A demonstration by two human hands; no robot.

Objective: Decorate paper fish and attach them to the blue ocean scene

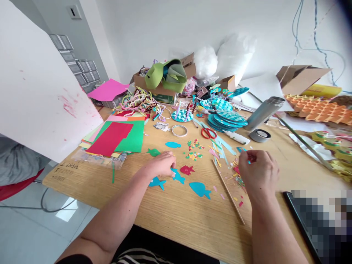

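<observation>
My left hand (pixel 162 164) is closed, its fingertips pinched on the edge of a blue paper fish (pixel 179 176) at the table's middle. Around it lie another blue fish (pixel 157 182), a green fish (pixel 153 151), a red fish (pixel 187 169), a larger blue fish (pixel 200 189) and one more blue fish (pixel 173 145) farther back. My right hand (pixel 258 170) is raised on the right, its fingers curled together. A bit of blue and red shows by its fingers; whether the hand holds it I cannot tell.
A thin wooden stick (pixel 228 192) and paper scraps lie between my hands. Behind are red scissors (pixel 208 133), a tape roll (pixel 179 130), a glue bottle (pixel 237 137) and a steel flask (pixel 265 113). Coloured sheets (pixel 111 138) lie left, a phone (pixel 305 227) right.
</observation>
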